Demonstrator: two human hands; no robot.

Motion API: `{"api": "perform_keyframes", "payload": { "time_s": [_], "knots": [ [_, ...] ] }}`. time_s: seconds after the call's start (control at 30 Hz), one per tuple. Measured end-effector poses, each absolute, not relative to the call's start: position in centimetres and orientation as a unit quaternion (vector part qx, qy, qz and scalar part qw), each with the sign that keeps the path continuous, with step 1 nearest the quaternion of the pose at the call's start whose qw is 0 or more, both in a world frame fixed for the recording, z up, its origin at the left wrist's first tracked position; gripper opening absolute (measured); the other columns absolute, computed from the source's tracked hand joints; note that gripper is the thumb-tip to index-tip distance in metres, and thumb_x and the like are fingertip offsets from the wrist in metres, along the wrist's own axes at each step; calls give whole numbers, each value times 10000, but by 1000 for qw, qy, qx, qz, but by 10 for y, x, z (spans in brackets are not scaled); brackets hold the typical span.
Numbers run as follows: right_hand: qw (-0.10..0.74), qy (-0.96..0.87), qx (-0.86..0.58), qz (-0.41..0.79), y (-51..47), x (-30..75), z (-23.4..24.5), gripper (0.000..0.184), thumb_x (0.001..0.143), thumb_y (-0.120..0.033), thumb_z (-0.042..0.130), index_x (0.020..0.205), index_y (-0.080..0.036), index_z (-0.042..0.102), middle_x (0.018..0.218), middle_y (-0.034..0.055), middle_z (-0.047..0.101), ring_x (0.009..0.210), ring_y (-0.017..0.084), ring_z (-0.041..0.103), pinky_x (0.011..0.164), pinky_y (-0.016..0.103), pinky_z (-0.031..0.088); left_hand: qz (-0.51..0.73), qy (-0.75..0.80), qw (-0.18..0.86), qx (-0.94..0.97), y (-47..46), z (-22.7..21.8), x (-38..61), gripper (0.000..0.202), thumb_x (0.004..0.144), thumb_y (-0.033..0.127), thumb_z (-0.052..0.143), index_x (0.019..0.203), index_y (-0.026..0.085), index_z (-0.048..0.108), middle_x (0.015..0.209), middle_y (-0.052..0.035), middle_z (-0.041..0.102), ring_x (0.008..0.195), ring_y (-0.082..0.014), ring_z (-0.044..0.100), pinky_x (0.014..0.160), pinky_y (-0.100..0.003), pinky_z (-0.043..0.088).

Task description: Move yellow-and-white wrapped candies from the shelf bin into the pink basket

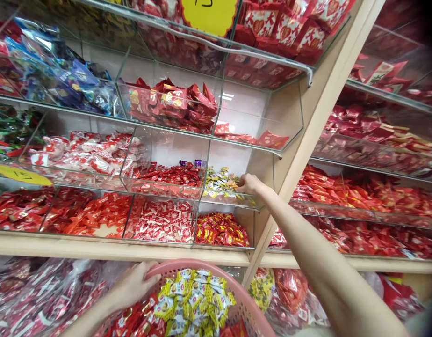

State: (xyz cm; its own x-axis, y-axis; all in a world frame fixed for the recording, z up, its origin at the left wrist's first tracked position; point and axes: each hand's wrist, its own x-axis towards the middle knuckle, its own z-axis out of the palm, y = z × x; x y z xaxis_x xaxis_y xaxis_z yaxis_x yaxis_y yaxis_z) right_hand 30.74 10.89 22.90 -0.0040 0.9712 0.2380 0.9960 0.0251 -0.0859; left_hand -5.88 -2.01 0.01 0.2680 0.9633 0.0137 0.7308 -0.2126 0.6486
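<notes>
Head: right hand (250, 184) (beside candies (222, 180))

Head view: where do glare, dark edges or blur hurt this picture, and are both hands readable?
Head view, middle: small white reflections streak a clear compartment; left hand and right hand stand out, though the right fingertips are hard to make out. Head view, edges: the top right corner goes black, and the bagged candies at lower left look smeared.
</notes>
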Motion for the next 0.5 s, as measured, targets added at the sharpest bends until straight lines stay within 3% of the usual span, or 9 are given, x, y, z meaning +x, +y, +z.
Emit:
{"api": "perform_keyframes", "payload": {
  "time_s": [0.3, 0.5],
  "knots": [
    [90, -664, -740, -47, 104, 297, 228, 499, 696, -507, 619, 988, -102, 646, 962, 168, 644, 878, 250, 610, 688, 279, 451, 220, 568, 282, 742, -19, 0, -59, 457, 740, 464, 499, 1118, 233, 614, 1150, -20, 657, 1066, -251, 584, 900, -303, 430],
    [85, -668, -738, -39, 107, 297, 227, 552, 740, -597, 519, 959, -109, 657, 939, 172, 654, 868, 251, 620, 691, 289, 455, 221, 570, 286, 738, -19, 0, -58, 468, 740, 470, 502, 1137, 242, 599, 1140, -7, 664, 1062, -245, 588, 904, -296, 432]
  ]
}}
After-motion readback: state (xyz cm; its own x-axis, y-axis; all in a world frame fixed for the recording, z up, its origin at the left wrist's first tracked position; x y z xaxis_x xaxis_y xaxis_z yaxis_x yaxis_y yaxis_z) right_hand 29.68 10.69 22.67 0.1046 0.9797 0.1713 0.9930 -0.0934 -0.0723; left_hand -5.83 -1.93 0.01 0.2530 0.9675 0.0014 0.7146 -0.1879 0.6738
